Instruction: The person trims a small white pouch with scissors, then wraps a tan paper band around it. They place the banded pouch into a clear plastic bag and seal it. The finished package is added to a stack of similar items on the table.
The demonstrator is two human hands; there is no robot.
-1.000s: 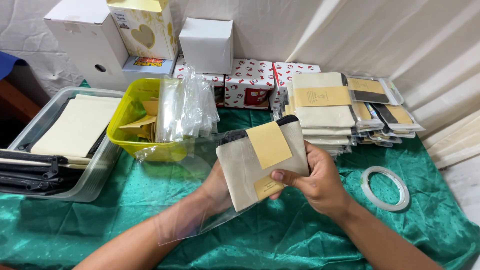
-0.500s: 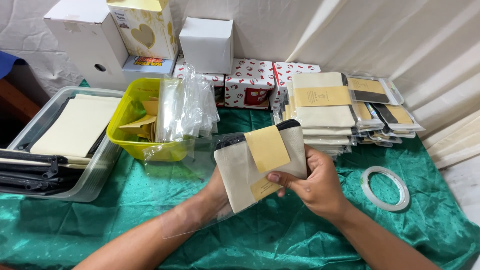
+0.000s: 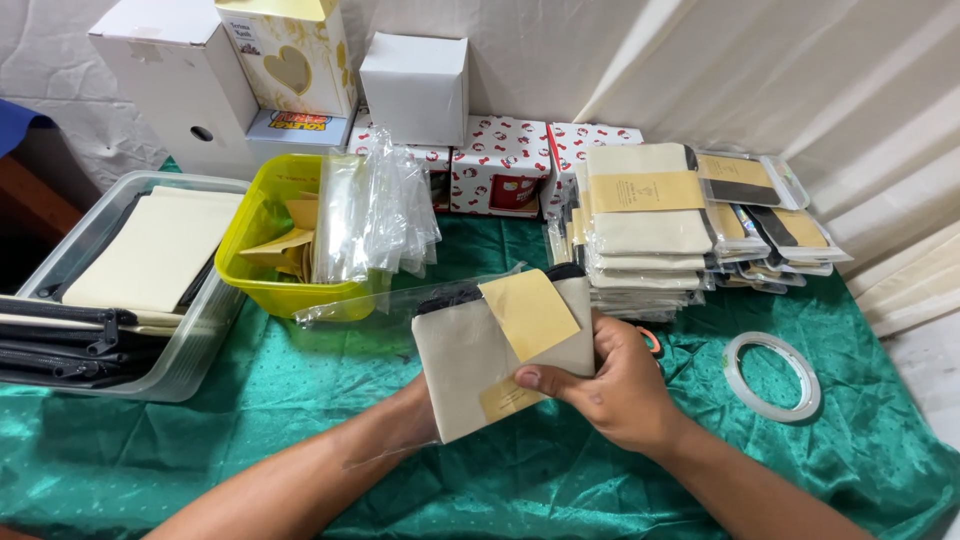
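While the right hand (image 3: 610,385) clamps the lower right edge of a cream fabric pouch (image 3: 480,360) — thumb across the front, fingers behind — the left hand (image 3: 420,400) sits mostly hidden behind the pouch, inside or under a clear plastic sleeve (image 3: 370,310); its grip cannot be told for sure, though it seems to support pouch and sleeve from behind. A tan paper band (image 3: 528,315) wraps the pouch, which is tilted, with a dark zipper edge at its top. The pouch is held just above the green cloth of the counter (image 3: 250,400), near the middle.

Behind it, to the right, rises a stack of packed pouches (image 3: 645,215), with more flat packs fanned out beside it. A yellow basket (image 3: 270,240) holds loose clear sleeves and paper bands, and a clear plastic tub (image 3: 60,250) at the left holds unpacked cream pouches. A roll of tape (image 3: 770,375) lies well apart to the right — white and patterned boxes line the back wall.
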